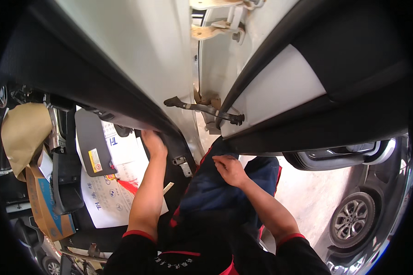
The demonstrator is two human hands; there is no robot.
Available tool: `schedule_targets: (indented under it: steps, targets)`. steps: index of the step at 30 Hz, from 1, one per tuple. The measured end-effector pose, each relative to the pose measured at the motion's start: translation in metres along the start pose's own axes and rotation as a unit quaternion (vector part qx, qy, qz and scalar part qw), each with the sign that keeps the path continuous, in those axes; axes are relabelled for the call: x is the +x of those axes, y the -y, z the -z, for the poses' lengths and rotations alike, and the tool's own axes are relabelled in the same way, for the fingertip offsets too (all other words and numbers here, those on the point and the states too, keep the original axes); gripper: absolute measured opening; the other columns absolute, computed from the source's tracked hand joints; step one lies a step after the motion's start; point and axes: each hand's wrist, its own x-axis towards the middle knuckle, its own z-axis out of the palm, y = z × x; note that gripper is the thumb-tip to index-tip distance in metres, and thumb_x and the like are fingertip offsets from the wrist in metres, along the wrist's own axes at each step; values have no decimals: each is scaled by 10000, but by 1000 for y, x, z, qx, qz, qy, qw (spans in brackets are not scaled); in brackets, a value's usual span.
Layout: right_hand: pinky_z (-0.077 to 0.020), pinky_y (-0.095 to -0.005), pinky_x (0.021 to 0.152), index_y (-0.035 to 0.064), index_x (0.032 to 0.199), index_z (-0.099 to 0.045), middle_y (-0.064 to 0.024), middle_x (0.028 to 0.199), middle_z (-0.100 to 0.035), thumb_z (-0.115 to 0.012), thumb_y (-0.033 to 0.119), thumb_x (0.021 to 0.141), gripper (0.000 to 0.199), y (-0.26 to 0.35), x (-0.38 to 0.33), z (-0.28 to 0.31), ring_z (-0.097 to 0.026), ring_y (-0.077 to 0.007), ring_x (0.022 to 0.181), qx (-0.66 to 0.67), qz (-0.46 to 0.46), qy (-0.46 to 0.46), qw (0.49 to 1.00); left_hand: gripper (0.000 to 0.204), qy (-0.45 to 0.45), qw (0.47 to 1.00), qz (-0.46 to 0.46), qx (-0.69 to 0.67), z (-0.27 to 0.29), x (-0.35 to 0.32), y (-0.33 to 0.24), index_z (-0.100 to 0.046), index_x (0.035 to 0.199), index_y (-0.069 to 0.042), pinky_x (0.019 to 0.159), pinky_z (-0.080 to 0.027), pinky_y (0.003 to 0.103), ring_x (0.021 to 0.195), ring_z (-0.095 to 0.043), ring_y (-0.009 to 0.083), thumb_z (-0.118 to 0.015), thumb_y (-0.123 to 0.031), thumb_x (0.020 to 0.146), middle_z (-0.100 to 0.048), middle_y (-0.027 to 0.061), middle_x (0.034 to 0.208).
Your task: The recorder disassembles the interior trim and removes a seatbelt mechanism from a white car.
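My left hand (155, 143) reaches into the car's footwell, close under the black trim along the door opening. Its fingertips are hidden there, so I cannot tell what they touch. Over my dark blue trousers (211, 183) is my right hand (230, 170), its fingers loosely curled together with nothing visible in them. Left of my left forearm lies a white printed paper floor mat (98, 215). A dark grey sun visor (88, 137) with a yellow label rests on it, and beside that is a red tassel (127, 186).
The open car door (280, 87) stands at my right, joined to the pale body pillar (147, 55) by a black door cable sleeve (202, 108). Farther left are a cardboard box (43, 206) and brown paper (26, 135). Another car's wheel (352, 220) shows at right.
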Motion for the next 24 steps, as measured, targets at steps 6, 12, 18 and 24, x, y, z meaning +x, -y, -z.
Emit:
schedule_targets:
  steps: [6, 12, 18, 24]
  targets:
    - [-504, -439, 935, 35, 1228, -626, -185, 1111, -682, -575, 122, 911, 333, 34, 32, -19, -630, -370, 1078, 29, 10, -25, 999, 370, 121, 943, -203, 233, 38, -36, -70, -513, 1307, 50, 1084, -349, 322, 1204, -526, 191, -517, -211, 1045, -580, 113, 1293]
    - [-474, -444, 1006, 4, 1371, -479, -239, 1328, -545, -577, 77, 881, 505, 95, 92, -68, -561, -423, 1186, 119, 129, -141, 974, 563, 122, 953, -152, 232, 14, -82, -101, -396, 1457, 35, 1153, -320, 382, 1322, -467, 256, -615, -131, 965, -475, 178, 1436]
    - [-493, -467, 948, -29, 1278, -504, -254, 1287, -541, -582, 0, 814, 472, 115, 95, -84, -569, -453, 1129, 151, 74, -212, 963, 892, 162, 883, -353, 264, -48, -76, -149, -207, 1530, 2, 1164, -279, 408, 1372, -405, 310, -748, -73, 825, -355, 204, 1509]
    - [-493, -458, 911, 8, 1190, -535, -224, 1166, -575, -589, -8, 782, 412, 110, 107, -82, -584, -434, 1067, 177, 69, -224, 956, 965, 191, 885, -347, 245, -69, -55, -176, -265, 1473, -1, 1075, -390, 376, 1240, -481, 266, -824, 40, 687, -436, 169, 1382]
